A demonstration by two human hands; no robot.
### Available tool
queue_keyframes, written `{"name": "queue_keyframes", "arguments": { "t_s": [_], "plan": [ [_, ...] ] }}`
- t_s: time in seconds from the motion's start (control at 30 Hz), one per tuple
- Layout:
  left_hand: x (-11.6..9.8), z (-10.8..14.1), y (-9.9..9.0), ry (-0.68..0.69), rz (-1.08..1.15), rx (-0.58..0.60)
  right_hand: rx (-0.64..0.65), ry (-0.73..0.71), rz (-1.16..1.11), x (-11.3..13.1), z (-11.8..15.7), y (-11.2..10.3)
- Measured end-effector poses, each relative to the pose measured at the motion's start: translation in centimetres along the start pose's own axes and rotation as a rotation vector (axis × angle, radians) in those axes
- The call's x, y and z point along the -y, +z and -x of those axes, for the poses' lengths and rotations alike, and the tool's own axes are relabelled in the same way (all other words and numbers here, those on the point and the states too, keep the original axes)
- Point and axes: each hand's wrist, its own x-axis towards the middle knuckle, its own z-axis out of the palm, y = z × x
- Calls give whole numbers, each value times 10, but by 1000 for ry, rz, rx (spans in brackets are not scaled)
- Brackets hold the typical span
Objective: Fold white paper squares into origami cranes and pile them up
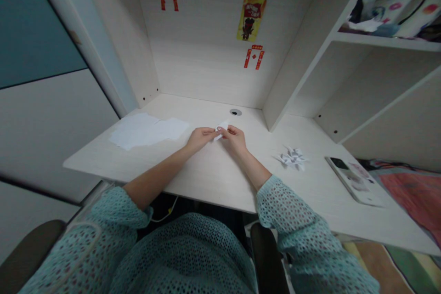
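**Both hands pinch a small white paper piece at mid-desk**

From the head camera, my only view, I look down on a pale wood-grain desk [213, 174] set into a matching alcove. My left hand [200, 138] and right hand [235, 139] meet near the middle of the desktop, a little in front of the round cable hole [235, 112]. Between them sits a small folded piece of white paper [221, 128], raised slightly off the surface. The left hand's fingertips close on its near-left edge, and the right hand's thumb and forefinger pinch its right side; both hands are curled, not spread. How tightly the paper is folded is too small for me to tell.

To the left, flat sheets of white paper [146, 129] lie on the desk, well apart from the hands. To the right, a cluster of folded white paper shapes [292, 157] rests near a white smartphone [353, 179] lying flat. Red and yellow stickers [251, 18] are on the back wall. Teal knit sleeves [296, 220] cover both forearms partway.
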Motion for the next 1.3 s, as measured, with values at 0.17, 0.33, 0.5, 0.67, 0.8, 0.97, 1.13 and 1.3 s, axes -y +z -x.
{"name": "queue_keyframes", "arguments": {
  "t_s": [0.17,0.33,0.5,0.67,0.8,0.97,1.13,1.3],
  "plan": [
    [4,-1,0,-24,-12,11,-23,51,25,0,0,-1],
    [8,-5,0,-47,-46,25,-90,68,47,-4,-2,-3],
    [11,-4,2,-47,-46,-6,-170,28,0,-5,-3,-6],
    [9,-2,2,-47,-98,-25,-208,28,-9,-5,-4,-7],
    [6,-2,1,-5,-154,-48,-195,6,28,-5,-4,-6],
    [6,-4,-5,2,-108,-111,-108,-60,92,-6,-6,-8],
    [0,-6,-10,-82,114,-182,-67,-8,87,-10,-7,-8],
    [-3,-6,-9,-122,207,-129,-65,-17,78,-12,-7,-7]
  ]
}}
